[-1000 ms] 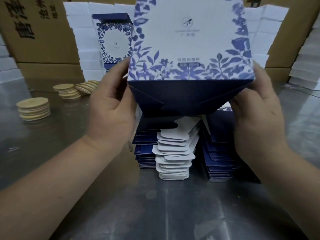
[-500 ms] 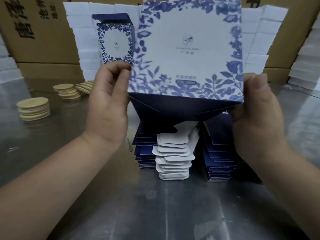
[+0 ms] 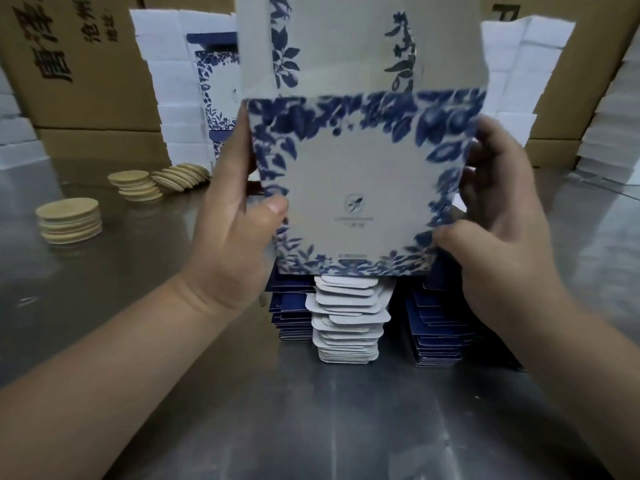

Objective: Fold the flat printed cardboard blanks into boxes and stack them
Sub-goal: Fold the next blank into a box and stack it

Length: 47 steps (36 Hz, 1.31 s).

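Mostly white box [image 3: 360, 188], blue leaf border (blurred); left hand [image 3: 235, 233], right hand [image 3: 502, 223] pinching sides.

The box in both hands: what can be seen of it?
The box is white cardboard printed with a blue leaf border and a small logo, slightly blurred. Its front panel faces the camera, with a flap raised above it. The left hand and right hand grip its sides, thumbs on the front. It is held above the flat blanks.
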Tool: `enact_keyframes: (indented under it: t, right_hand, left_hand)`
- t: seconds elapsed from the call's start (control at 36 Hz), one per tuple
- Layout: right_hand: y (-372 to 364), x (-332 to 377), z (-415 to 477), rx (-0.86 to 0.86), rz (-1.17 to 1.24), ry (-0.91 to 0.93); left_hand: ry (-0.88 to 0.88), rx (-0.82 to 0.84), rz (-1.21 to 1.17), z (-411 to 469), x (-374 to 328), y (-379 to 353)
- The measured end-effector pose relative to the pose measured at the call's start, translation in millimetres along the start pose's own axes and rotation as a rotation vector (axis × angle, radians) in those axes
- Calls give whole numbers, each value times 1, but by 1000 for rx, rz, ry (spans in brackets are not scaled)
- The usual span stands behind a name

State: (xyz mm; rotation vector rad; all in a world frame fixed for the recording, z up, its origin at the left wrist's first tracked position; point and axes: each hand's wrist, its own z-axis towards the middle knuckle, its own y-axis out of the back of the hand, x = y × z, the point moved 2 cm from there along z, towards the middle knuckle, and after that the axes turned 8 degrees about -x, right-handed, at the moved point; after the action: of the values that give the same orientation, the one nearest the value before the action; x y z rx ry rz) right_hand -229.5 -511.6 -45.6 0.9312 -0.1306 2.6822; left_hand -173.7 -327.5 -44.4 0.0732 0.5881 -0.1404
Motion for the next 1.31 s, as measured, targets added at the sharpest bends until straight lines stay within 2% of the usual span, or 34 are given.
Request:
enact_keyframes:
  t: [0.08, 0.19, 0.33, 0.53, 0.83, 1.03, 1.17, 1.31]
  right_hand:
    - [1, 2, -1, -38, -17, 15]
    - [3, 3, 1, -77, -102, 48]
    - [1, -1, 7, 69, -214, 42]
    - [0, 3, 9, 86, -188, 110]
    - [-4, 8, 8, 76, -188, 147]
    - [-4, 8, 10, 77, -224, 156]
    - [-5, 7, 12, 97, -270, 200]
    - [-6, 4, 12, 105, -164, 158]
  left_hand:
    - [-46, -60, 98, 0, -1, 3]
    - [-75, -19, 62, 4, -6, 3]
    - [-34, 13, 51, 2, -8, 3]
    - [-113, 11, 111, 9, -11, 5]
    - [-39, 76, 103, 10, -15, 7]
    - [-28, 41, 91, 7, -13, 6]
    - [25, -10, -89, 11, -11, 7]
    - [145, -154, -184, 15, -9, 12]
